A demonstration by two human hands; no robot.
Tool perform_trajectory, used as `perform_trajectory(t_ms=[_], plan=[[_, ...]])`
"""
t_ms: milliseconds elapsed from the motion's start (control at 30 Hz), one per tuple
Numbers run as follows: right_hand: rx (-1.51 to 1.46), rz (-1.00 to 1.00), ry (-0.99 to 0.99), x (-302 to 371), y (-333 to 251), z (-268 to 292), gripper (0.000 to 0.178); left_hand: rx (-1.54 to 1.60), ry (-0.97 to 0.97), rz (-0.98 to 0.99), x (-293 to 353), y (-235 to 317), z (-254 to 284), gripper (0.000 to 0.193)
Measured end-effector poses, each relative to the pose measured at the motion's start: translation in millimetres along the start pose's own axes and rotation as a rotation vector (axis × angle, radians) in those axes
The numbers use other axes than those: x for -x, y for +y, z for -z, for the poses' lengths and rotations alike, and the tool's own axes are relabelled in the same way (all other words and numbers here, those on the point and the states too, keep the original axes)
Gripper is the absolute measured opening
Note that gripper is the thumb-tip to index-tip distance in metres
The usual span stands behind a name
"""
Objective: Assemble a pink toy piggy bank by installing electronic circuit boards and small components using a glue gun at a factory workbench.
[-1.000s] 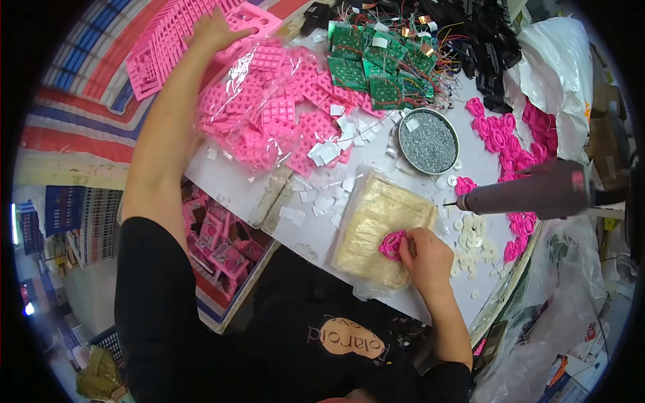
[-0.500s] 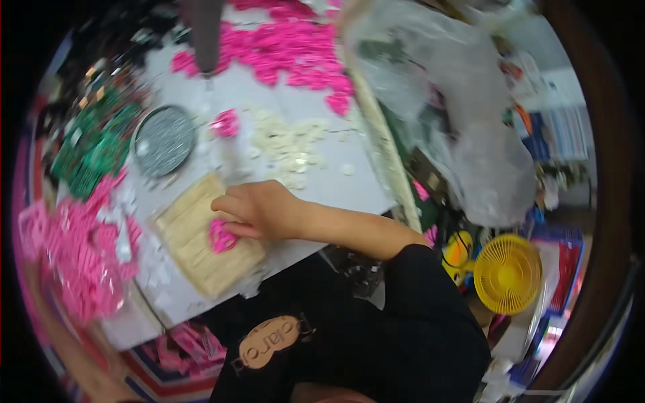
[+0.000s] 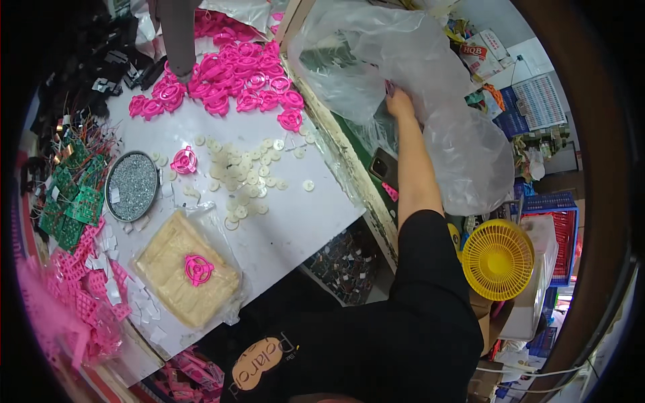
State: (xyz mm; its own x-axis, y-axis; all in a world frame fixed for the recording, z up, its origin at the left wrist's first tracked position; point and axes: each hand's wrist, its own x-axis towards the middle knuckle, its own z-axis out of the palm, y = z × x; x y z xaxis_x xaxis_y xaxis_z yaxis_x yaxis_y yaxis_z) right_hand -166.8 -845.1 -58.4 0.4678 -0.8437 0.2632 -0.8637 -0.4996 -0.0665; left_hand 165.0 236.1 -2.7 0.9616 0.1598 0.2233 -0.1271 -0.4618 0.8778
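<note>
My right arm is stretched out to the right, and my right hand (image 3: 400, 104) is at the large clear plastic bag (image 3: 463, 127). Its fingers look drawn together, with a small dark purple bit at their tips; what they hold, if anything, I cannot make out. My left hand does not show. A pink round plastic part (image 3: 198, 269) with an open ring lies flat on a tan, plastic-wrapped slab (image 3: 168, 252) at the table's near edge. Another pink round part (image 3: 183, 161) sits farther back, beside scattered pale discs (image 3: 252, 178).
Many pink parts (image 3: 232, 74) are heaped at the back, below a grey post (image 3: 176, 40). At left are a round dish of grey bits (image 3: 133, 187), green circuit boards (image 3: 70, 208) and pink latticed pieces (image 3: 80, 275). A phone (image 3: 383, 164) and yellow basket (image 3: 498, 260) lie right.
My right hand has let go of the pink part on the slab and swung right to the plastic bag. My left forearm has left the view. A pink piece at far left is blurred by motion.
</note>
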Motion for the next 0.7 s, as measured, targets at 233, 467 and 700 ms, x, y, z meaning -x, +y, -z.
perform_trajectory(t_ms=[233,467,700], plan=[[-0.022,-0.153,-0.151,0,-58,13,0.050,0.238,-0.124,0.239,132,80,-74,0.067],[-0.498,-0.128,-0.266,36,8,116,0.034,0.504,-0.539,0.484,193,131,-150,0.046],[-1.010,-0.055,-0.508,202,-89,242,0.031,0.597,-0.711,0.570,220,157,-200,0.035]])
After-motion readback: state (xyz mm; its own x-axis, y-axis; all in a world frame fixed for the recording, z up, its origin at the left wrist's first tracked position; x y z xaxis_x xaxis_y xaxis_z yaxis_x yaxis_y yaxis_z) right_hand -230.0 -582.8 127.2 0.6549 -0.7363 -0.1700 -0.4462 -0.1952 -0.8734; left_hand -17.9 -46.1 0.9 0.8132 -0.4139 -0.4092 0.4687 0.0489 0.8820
